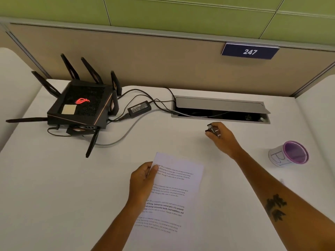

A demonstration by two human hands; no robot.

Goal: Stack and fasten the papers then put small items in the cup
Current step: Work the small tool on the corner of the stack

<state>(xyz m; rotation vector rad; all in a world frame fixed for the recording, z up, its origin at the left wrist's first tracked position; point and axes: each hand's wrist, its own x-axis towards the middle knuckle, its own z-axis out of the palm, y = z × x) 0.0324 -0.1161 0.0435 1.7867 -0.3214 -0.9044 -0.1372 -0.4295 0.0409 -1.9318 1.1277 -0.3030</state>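
Observation:
A stack of white printed papers (172, 194) lies near the front middle of the white desk. My left hand (143, 183) grips the papers at their upper left edge, thumb on top. Farther back and to the right, my right hand (222, 137) is closed on a small black binder clip (211, 129) with silver handles, just above the desk. A cup (288, 153) with a purple rim and inside and a white label stands at the right, apart from both hands. I cannot see into its bottom.
A black router (81, 105) with several antennas sits at the back left, with a power brick (139, 108) and cables running to an open grey cable hatch (220, 109) at the back. A beige partition with a "247" sign stands behind the desk.

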